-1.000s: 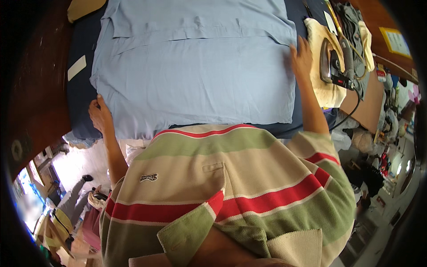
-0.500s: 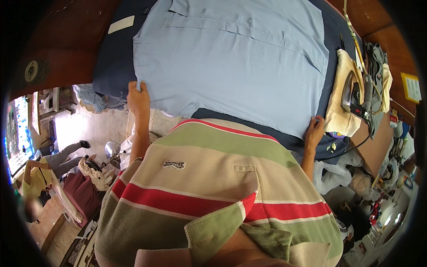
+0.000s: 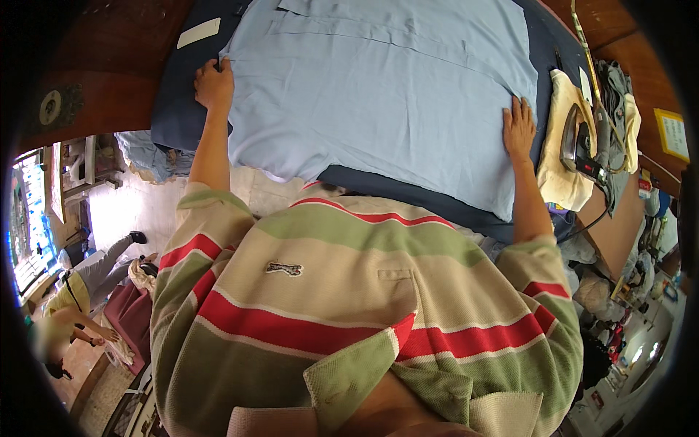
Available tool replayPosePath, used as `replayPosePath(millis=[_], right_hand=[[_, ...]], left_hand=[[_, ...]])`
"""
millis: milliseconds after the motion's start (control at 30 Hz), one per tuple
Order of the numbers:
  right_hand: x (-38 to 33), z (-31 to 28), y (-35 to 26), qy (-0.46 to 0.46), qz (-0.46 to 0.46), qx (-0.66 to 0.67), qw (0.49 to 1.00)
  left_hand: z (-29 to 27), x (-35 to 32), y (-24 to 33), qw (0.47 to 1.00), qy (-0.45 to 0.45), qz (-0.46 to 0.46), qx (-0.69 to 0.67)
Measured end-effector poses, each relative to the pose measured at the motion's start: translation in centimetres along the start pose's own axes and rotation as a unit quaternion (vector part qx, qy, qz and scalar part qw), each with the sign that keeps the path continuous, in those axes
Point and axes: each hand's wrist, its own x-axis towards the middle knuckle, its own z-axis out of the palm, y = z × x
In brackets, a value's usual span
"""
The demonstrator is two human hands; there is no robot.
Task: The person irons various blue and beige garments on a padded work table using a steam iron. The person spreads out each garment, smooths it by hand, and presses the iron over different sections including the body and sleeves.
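Observation:
A light blue shirt (image 3: 378, 109) lies spread over a dark blue cloth-covered table, with long creases across its upper part. At the shirt's left edge, my left hand (image 3: 214, 86) is closed, its fingers curled and pinching the fabric. My right hand (image 3: 519, 130) rests on the right side of the shirt, palm down and fingers stretched out. Right of that hand, an iron (image 3: 580, 151) sits on a folded cream cloth (image 3: 555, 175), its cord running off behind it.
A white card (image 3: 198, 33) lies on the dark cover (image 3: 175, 95) at the upper left. Grey cloths (image 3: 619, 102) are piled beyond the iron. Blue fabric (image 3: 149, 156) hangs below the table at left. Another person (image 3: 73, 298) is at the lower left.
Both hands have moved away from me, up along the sides of the shirt. My right hand has let go of the near right corner and now lies flat.

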Motion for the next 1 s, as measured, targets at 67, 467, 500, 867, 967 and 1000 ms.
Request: replayPosePath(millis=[67,467,500,867,967,1000], right_hand=[[0.1,0.6,1.7,-0.025,0.010,-0.057,0.998],[-0.4,1.0,1.6,-0.041,0.011,-0.055,0.998],[-0.5,1.1,1.7,-0.037,0.008,-0.045,0.998],[-1.8,0.2,2.2,-0.003,0.017,-0.003,1.000],[-6.2,-3.6,-2.3,0.000,0.024,0.032,0.999],[-8.0,-4.0,-3.1,-0.010,0.004,0.031,0.999]], left_hand=[[0.3,0.5,1.0,1.000,-0.009,0.007,-0.005],[1.7,2.9,0.8,0.987,0.099,0.118,0.053],[1.8,2.8,1.1,0.987,0.101,0.111,0.065],[-0.5,-3.8,4.5,0.940,0.078,0.333,0.013],[-2.4,-11.8,5.1,0.874,-0.082,0.463,-0.124],[-3.1,-14.7,5.3,0.848,-0.112,0.504,-0.123]])
